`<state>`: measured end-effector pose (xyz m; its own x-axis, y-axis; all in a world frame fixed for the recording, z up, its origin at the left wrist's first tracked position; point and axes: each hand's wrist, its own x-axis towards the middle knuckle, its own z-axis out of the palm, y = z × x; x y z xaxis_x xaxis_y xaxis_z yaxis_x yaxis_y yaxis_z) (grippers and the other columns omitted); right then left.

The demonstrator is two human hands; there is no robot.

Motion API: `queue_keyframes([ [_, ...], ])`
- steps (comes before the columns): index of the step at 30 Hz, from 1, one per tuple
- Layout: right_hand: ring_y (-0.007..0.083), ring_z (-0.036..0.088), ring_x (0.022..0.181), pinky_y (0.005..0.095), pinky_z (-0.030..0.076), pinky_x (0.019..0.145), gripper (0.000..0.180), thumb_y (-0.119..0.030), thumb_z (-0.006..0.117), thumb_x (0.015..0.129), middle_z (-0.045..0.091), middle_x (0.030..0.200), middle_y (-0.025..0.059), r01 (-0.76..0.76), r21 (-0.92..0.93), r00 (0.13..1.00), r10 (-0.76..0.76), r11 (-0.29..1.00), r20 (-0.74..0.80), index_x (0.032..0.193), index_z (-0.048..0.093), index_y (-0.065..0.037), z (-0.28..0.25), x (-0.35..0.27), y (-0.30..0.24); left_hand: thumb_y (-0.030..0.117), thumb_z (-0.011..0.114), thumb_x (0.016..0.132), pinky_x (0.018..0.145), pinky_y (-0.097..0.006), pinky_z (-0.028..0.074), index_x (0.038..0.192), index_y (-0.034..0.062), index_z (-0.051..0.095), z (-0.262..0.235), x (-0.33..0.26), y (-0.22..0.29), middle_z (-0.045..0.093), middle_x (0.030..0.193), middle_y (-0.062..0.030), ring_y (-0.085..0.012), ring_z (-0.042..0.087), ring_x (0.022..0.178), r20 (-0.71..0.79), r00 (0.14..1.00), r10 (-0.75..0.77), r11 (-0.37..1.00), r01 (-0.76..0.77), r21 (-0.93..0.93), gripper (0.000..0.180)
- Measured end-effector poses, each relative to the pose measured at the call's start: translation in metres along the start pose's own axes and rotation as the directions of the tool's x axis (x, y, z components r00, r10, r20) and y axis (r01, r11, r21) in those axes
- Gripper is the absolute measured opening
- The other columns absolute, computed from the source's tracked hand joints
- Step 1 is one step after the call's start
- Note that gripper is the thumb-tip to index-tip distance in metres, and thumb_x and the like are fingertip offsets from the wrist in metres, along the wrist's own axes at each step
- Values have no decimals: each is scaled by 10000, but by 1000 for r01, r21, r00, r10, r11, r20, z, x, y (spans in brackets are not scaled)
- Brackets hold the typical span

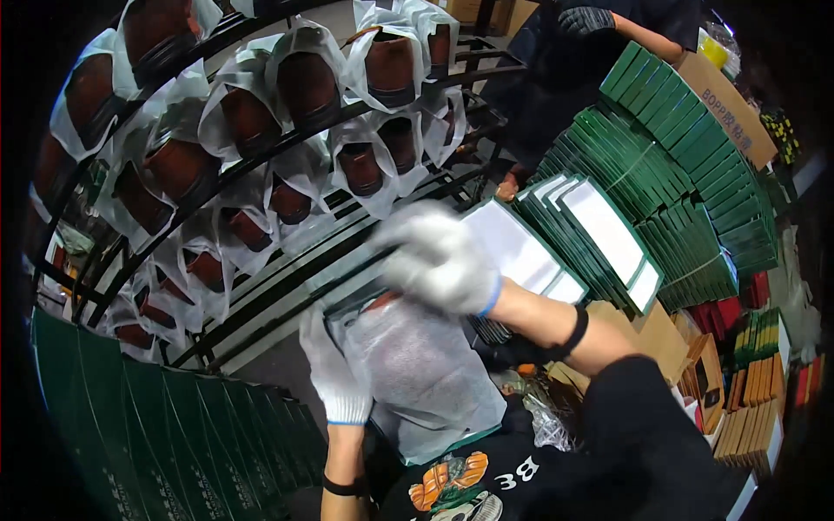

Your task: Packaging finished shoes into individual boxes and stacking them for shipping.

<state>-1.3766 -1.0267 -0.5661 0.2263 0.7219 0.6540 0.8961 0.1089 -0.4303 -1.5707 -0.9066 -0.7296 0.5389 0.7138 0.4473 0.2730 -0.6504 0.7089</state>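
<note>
Both my hands wear white knit gloves. My left hand [334, 365] grips the left side of a translucent white bag [426, 373] with a brown shoe inside, held close to my chest. My right hand [439, 260], blurred by motion, is above the bag's top, next to a flat green box with a white inner face [521, 252]. Its fingers look curled, but what they hold is blurred.
A black metal rack [287, 286] ahead carries several bagged brown shoes [304, 82]. Stacks of flattened green boxes [686, 165] stand at right, more green boxes [156, 434] at lower left. Another person [599, 26] in dark clothes stands beyond, by a cardboard carton [725, 104].
</note>
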Motion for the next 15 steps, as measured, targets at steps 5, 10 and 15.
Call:
queue_keyframes([
  [5,429,660,1196,514,538,1029,358,-341,638,1055,717,1189,239,-592,-762,637,732,262,-242,1164,712,-8,-23,-250,187,308,667,1005,1209,-546,428,1530,-60,507,-1,25,81,560,1499,-320,-513,527,1419,253,825,506,862,-473,-183,661],
  [10,434,680,1075,547,535,961,299,-288,531,1104,713,1151,214,-669,-650,705,584,360,-403,1148,705,-49,-31,-344,196,198,763,849,1043,-561,503,1428,-54,570,70,-6,76,615,1346,-288,-507,603,1197,390,733,558,829,-466,-309,660],
  [15,245,765,895,368,628,767,513,-539,459,1166,737,989,111,-667,438,463,796,603,-389,1198,706,-91,-107,-212,84,210,756,936,934,-496,533,1324,-6,693,37,7,49,685,1196,-213,-403,667,1059,94,875,474,880,-475,-14,448],
])
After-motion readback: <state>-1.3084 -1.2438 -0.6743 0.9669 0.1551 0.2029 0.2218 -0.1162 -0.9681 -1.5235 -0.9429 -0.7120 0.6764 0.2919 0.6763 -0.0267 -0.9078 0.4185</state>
